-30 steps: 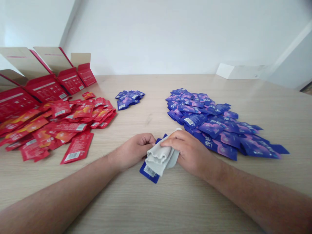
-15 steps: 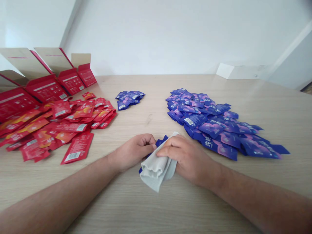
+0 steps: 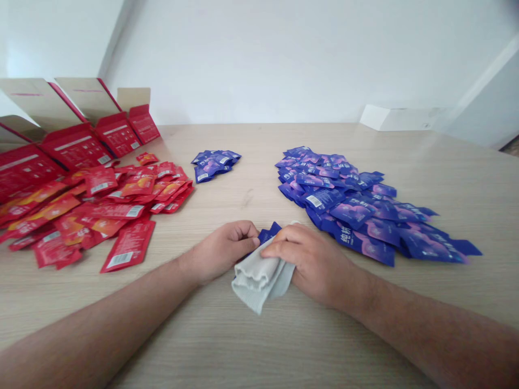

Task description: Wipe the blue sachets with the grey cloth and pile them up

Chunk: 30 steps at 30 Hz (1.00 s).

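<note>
At the centre of the frame, the left hand (image 3: 225, 253) has its thumb and fingers closed on the edge of a blue packet (image 3: 269, 232). The right hand (image 3: 318, 262) is clamped on a folded pale cloth (image 3: 259, 276), which lies over most of that packet; only its top end and a sliver at the left show (whether the cloth reaches underneath too, I cannot tell).

The step in hand looks like wiping the packet's surface. The next move would call for a steady pinch from the left hand, with the right hand drawing the cloth along the packet without dragging it loose, and then the cloth lifted clear so the surface can be checked.

Right of centre in the frame spreads a large pile of blue packets (image 3: 344, 200), its lower part close to the right hand. A smaller blue cluster (image 3: 214, 163) sits on the worktop (image 3: 243, 346) above the left hand, well apart from it. A heap of red packets (image 3: 121, 208) fills the left side, in front of open red boxes (image 3: 75, 147) at the upper left.
</note>
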Each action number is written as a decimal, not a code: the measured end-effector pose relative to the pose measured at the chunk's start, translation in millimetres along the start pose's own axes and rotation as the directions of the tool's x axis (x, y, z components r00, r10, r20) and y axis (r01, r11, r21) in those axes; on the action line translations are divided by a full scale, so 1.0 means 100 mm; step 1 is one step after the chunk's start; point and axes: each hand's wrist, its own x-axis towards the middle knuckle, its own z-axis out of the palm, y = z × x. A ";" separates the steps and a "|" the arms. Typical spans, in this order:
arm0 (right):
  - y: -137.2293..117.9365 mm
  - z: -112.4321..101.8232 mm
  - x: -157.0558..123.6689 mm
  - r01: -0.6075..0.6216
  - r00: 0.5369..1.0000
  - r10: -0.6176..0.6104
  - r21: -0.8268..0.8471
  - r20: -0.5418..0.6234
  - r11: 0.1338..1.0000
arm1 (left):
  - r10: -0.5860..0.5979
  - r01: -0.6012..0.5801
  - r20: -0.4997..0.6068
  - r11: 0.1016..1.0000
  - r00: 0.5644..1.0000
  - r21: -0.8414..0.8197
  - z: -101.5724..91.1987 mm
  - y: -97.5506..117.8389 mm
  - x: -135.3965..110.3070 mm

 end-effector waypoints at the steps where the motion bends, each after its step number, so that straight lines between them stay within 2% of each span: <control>1: 0.01 0.00 0.00 -0.037 0.999 0.037 -0.009 -0.024 0.999 | -0.002 0.001 -0.002 1.000 1.000 -0.015 0.00 -0.01 0.00; 4: -0.01 0.01 0.00 -0.049 0.999 0.049 -0.010 -0.021 0.999 | -0.002 0.001 -0.004 1.000 1.000 -0.013 0.00 -0.02 0.00; 8: -0.09 0.04 -0.02 0.096 0.991 -0.097 0.013 0.093 0.995 | -0.002 0.002 -0.013 1.000 1.000 0.025 -0.02 -0.01 0.01; 10: -0.09 0.03 -0.02 0.085 0.993 -0.085 -0.002 0.087 0.996 | 0.000 0.000 -0.017 1.000 1.000 0.009 -0.01 0.00 0.01; 14: -0.04 0.01 -0.01 -0.029 0.999 0.028 -0.044 -0.027 0.999 | 0.010 -0.010 -0.026 1.000 1.000 -0.025 0.00 0.00 0.01; 20: -0.13 0.04 -0.02 0.106 0.988 -0.105 -0.001 0.111 0.994 | -0.011 0.009 -0.052 0.999 0.999 -0.033 0.00 0.00 0.02; 26: -0.10 0.04 -0.02 -0.001 1.000 0.001 -0.029 0.014 1.000 | -0.010 0.001 -0.092 0.996 0.996 -0.094 0.02 -0.01 0.02; 30: -0.15 0.08 -0.04 0.114 0.987 -0.110 -0.031 0.121 0.993 | -0.002 -0.009 -0.080 0.991 0.997 -0.130 0.01 -0.02 0.02</control>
